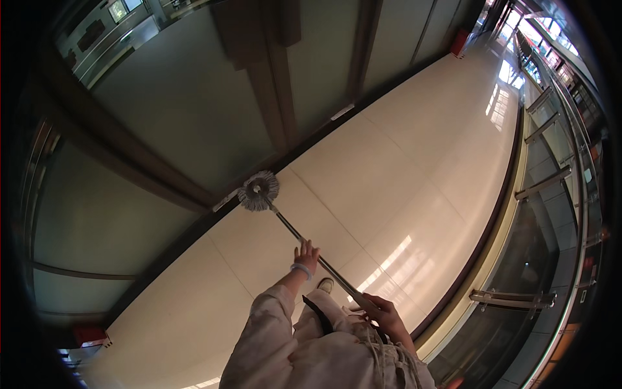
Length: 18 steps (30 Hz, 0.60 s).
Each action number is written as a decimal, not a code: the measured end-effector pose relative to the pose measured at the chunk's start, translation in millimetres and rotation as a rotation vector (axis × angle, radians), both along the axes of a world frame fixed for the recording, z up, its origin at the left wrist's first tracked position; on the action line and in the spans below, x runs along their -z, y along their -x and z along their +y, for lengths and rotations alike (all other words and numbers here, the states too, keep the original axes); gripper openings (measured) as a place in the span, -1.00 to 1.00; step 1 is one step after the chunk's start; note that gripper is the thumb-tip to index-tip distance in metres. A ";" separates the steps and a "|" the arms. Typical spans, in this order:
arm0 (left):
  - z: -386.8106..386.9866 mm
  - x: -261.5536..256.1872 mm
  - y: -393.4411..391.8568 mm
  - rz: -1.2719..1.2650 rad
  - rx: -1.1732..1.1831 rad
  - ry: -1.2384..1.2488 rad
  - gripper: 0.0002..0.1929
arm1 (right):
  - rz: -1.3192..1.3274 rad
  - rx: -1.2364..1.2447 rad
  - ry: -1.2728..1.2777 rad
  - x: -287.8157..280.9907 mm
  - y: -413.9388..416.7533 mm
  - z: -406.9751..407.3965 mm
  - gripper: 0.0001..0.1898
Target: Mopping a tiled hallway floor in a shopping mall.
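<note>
A mop with a round grey string head (pixel 259 190) lies in front of me. Its head rests at the floor's edge, against the dark base strip (pixel 301 151) of the panelled wall. From there the metal mop pole (pixel 336 275) slants back towards my waist. Partway along it, my left hand (pixel 307 256) lies over the pole with its fingers fairly straight, in a loose hold; a pale bangle circles that wrist. My right hand (pixel 384 311) is wrapped around the upper end of the pole beside my body.
Glossy beige floor tiles (pixel 379 194) run along the corridor. Frosted panels (pixel 184 107) in dark frames line the left. On the right stand a glass balustrade (pixel 520 248) and a metal handrail (pixel 578 204). Red boxes (pixel 458 43) sit by the wall. My shoe (pixel 325 285) is near the pole.
</note>
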<state>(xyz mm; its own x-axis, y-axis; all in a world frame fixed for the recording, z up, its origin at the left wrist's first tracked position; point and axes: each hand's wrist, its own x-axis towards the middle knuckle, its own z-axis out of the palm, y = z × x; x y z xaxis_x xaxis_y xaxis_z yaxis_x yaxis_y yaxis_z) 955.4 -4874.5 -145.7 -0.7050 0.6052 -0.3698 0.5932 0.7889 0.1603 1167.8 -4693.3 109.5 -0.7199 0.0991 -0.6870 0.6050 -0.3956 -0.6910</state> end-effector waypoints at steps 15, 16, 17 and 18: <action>170.5 -133.6 -171.7 -0.734 0.905 -0.624 -0.61 | 0.041 0.997 -0.788 -176.3 -180.5 101.0 -0.80; 166.5 -126.9 -167.2 -0.710 0.828 -0.694 -0.68 | 0.000 0.966 -0.717 -180.2 -170.6 95.5 -0.77; 161.9 -116.8 -160.3 -0.688 0.755 -0.762 -0.75 | -0.037 0.941 -0.646 -181.4 -158.3 90.5 -0.73; 152.8 -101.7 -149.9 -0.609 0.680 -0.777 -0.80 | -0.078 0.869 -0.577 -177.8 -139.3 88.9 -0.75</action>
<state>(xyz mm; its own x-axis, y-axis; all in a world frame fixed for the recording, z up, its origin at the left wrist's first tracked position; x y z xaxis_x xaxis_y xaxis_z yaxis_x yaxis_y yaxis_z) 1105.3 -4721.7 -44.0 0.0103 0.9952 0.0974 0.5124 -0.0889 0.8541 1307.1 -4604.4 287.4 -0.1994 0.8892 -0.4118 0.3213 -0.3377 -0.8847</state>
